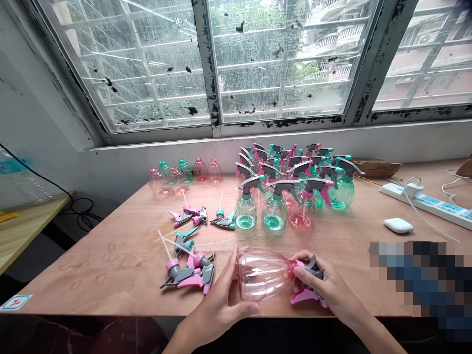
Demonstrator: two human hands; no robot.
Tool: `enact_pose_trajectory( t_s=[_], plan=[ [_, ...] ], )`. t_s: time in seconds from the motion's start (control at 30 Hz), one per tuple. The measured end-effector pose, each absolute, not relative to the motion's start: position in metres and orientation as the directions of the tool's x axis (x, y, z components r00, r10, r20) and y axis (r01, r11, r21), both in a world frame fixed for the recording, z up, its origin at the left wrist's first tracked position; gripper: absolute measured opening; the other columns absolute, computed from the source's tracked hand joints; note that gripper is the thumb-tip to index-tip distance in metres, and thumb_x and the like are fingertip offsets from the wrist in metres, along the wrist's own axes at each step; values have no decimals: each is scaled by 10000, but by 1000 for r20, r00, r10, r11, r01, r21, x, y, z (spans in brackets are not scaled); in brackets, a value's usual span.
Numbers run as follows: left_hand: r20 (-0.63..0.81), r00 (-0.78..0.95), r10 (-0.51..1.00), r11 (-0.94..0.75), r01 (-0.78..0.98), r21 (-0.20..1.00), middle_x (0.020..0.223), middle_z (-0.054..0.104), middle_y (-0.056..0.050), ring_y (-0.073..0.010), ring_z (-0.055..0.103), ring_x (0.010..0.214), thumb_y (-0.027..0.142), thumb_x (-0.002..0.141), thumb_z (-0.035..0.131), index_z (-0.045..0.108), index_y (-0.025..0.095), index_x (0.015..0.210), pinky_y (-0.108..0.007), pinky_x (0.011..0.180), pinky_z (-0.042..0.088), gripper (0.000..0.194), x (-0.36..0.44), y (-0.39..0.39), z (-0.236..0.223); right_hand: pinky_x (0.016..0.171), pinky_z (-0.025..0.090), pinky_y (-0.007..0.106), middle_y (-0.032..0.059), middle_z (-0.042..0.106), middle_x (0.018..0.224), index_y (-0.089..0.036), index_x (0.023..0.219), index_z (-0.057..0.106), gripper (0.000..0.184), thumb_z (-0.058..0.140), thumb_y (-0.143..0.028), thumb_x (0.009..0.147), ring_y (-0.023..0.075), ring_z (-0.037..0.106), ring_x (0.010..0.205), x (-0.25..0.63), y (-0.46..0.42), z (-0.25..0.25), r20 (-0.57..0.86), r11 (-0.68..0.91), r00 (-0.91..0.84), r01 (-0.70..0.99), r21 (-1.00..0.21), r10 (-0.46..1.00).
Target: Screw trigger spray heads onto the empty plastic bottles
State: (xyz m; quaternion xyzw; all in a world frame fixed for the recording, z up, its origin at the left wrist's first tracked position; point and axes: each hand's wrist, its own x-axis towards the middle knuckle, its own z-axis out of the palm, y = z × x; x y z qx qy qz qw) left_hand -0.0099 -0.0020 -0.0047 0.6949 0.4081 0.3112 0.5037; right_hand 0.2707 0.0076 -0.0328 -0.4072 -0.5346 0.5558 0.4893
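A clear pink plastic bottle [263,275] lies sideways in the air over the table's front edge, its neck pointing right. My left hand [219,307] cups its base, thumb below and fingers behind. At the neck, my right hand [326,287] grips a grey and pink trigger sprayer head [313,267], which sits on the bottle's mouth; whether it is fully screwed down I cannot tell. Left of my hands lies a pile of loose sprayer heads [190,273], pink, green and grey, with thin tubes. More loose heads [223,220] rest farther back.
Several bottles with sprayer heads [275,214] stand in a group at the back. Several headless bottles [179,179] are at the back left. To the right are a white power strip [435,204], a small white case [398,225] and a pixelated patch.
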Motion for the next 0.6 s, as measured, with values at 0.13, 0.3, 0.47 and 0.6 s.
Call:
enact_pose_trajectory(
  t_s=[0.13,0.3,0.47,0.6],
  plan=[
    [32,493,870,-154,210,966,1696,172,-61,-344,242,1530,347,844,776,31,343,1597,-510,1258,207,1059,-11,0,-7,609,519,310,36,715,691,-181,989,641,415,759,-572,914,244,662,646,273,9,-34,75,54,-210,-103,-993,975],
    [80,521,850,-227,225,948,1695,176,-56,-303,240,1536,244,903,690,-67,360,1588,-464,1251,249,1027,-8,1,-7,614,528,287,31,713,714,-181,1006,633,386,750,-543,939,227,664,657,275,10,-38,86,60,-217,-123,-991,972],
    [61,497,866,-205,241,949,1695,173,-59,-291,291,1515,251,862,751,-45,353,1593,-427,1248,254,1086,-9,-1,-7,618,533,270,28,714,715,-182,998,642,376,755,-537,942,221,676,658,274,9,-36,91,61,-233,-132,-989,968],
    [25,504,864,-151,211,966,1693,174,-78,-303,391,1459,328,858,765,-7,334,1600,-435,1226,303,1071,-11,-1,-7,628,552,284,23,701,719,-186,993,642,373,783,-524,925,225,679,660,273,9,-35,87,49,-229,-168,-985,970]
  ],
)
